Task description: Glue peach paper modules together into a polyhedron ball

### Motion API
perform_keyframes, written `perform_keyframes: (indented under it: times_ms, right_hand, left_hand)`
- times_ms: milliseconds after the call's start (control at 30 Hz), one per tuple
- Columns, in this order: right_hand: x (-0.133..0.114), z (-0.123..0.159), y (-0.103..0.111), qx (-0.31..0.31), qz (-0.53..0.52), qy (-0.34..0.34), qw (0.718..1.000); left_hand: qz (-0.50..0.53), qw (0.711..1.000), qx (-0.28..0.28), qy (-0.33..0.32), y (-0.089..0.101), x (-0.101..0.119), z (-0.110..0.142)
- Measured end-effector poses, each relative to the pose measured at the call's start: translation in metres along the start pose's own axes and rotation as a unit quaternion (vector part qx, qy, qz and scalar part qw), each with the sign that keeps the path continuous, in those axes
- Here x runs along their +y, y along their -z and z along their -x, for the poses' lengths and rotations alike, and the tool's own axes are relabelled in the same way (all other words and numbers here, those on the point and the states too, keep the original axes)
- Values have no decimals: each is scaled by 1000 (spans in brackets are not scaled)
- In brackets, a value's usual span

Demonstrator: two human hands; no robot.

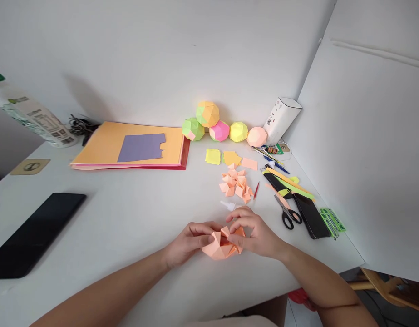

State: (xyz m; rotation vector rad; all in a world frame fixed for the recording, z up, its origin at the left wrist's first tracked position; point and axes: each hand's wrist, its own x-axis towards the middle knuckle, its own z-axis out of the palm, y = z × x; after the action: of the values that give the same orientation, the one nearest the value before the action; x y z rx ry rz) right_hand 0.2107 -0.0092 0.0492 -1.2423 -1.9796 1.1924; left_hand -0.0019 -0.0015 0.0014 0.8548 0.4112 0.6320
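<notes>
A partly closed peach folded-paper ball (219,251) is held between both hands just above the near part of the table. My left hand (187,243) grips its left side, thumb in front and fingers behind. My right hand (255,231) pinches a flap at the upper right of its opening, fingers curled over the rim. The inside of the ball is partly hidden by my fingers. Beyond the hands lies a small white nozzle cap (229,205), and behind it a loose pile of peach folded-paper pieces (235,182).
Finished paper balls (207,114) sit against the wall. Scissors (287,212), a black phone (310,215) and paper strips (294,186) lie on the right. A paper stack (103,145), a black tablet (37,234) and a white bottle (35,116) are on the left.
</notes>
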Motion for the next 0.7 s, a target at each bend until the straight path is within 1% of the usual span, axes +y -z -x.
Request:
perform_keyframes:
  times_ms: [133, 200, 300, 400, 500, 700]
  right_hand:
    - [1, -1, -8, 44, -50, -2, 998]
    - [3, -2, -10, 54, -66, -26, 996]
    - [6, -3, -9, 59, -96, -81, 990]
    - [6, -6, -6, 44, -136, -113, 983]
    - [5, -8, -5, 19, -152, -137, 979]
    - [7, -8, -8, -13, -195, -167, 966]
  left_hand:
    - [5, 1000, 6, -8, 2, -2, 0]
    - [9, 1000, 9, -3, 2, -3, 0]
    - [6, 1000, 8, 6, 3, -3, 0]
    - [-4, 1000, 16, 8, 4, -4, 0]
    - [-6, 1000, 23, 3, 5, -5, -1]
    - [-16, 1000, 25, 9, 4, -6, 0]
